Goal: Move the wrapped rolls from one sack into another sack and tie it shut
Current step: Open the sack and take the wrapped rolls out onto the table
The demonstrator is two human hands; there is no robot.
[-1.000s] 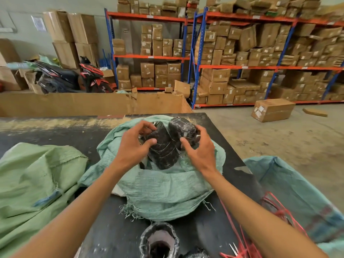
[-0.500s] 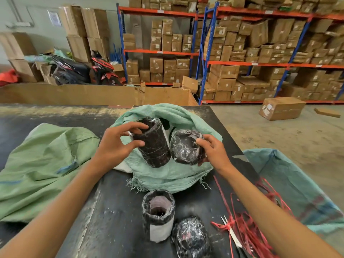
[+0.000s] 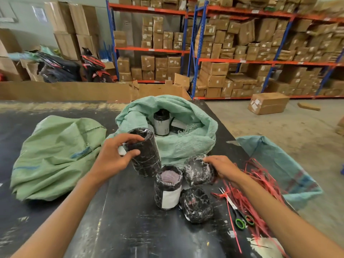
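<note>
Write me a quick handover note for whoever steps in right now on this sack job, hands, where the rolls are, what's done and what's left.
Left hand grips a tall wrapped roll, held just in front of the open teal sack.
Right hand holds a rounder wrapped roll low at the table.
Two more rolls stand on the table: one upright with a white label, one beside it.
At least one roll is in the teal sack.
The green sack lies crumpled to the left.
Red ties and scissors are to the right.
Left: empty the teal sack, fill the other sack, tie it.
</note>
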